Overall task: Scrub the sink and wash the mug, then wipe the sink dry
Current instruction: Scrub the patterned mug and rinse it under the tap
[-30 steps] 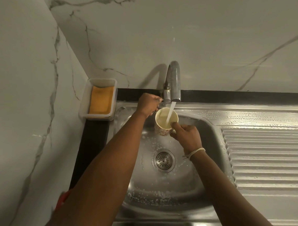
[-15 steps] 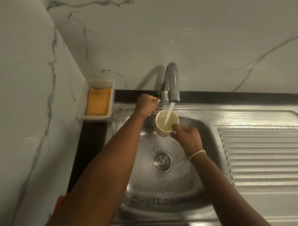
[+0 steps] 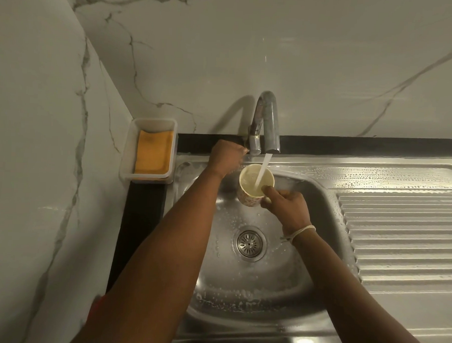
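A patterned mug (image 3: 247,195) with a pale inside is held upright under the running tap (image 3: 267,121), and the water stream falls into it. My right hand (image 3: 287,206) grips the mug at its right side, thumb over the rim. My left hand (image 3: 227,157) is curled round the tap's handle at the left of the spout; the handle itself is hidden by the hand. The steel sink (image 3: 305,278) below is wet and foamy round its walls, with the drain strainer (image 3: 250,243) in the middle.
A ribbed, soapy draining board (image 3: 403,231) lies to the right of the basin. A white tray (image 3: 127,151) with an orange sponge (image 3: 153,155) stands at the back left on the black counter. Marble walls close in behind and on the left.
The hands, mug and tap keep their places while water keeps running into the mug; only the camera view shifted slightly.
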Demonstrator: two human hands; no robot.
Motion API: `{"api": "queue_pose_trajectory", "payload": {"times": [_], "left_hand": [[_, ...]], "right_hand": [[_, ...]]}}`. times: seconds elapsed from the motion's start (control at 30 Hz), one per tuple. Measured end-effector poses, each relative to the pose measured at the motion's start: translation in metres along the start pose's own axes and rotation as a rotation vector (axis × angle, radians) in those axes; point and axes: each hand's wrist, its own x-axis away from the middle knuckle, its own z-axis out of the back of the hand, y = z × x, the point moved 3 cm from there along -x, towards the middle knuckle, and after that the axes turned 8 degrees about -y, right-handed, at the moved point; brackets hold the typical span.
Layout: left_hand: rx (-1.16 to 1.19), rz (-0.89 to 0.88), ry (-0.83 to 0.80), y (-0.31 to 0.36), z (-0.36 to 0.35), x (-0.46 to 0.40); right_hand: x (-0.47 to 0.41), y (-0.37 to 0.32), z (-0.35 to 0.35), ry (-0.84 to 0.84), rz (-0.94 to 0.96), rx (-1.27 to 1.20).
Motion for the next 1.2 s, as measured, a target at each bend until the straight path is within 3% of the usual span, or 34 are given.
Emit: {"api": "queue_pose_trajectory", "payload": {"times": [0.77,1.2], "left_hand": [[0.020,-0.011,-0.024,-0.0009,0.0018,-0.0011],[-0.083,-0.038,-0.027,0.0010,0.0034,-0.0032]], "right_hand": [[-0.0022,0.0013,-0.0043,-0.023,-0.003,-0.027],[-0.0024,0.0045,-0.0031,-0.042,-0.002,-0.049]]}}
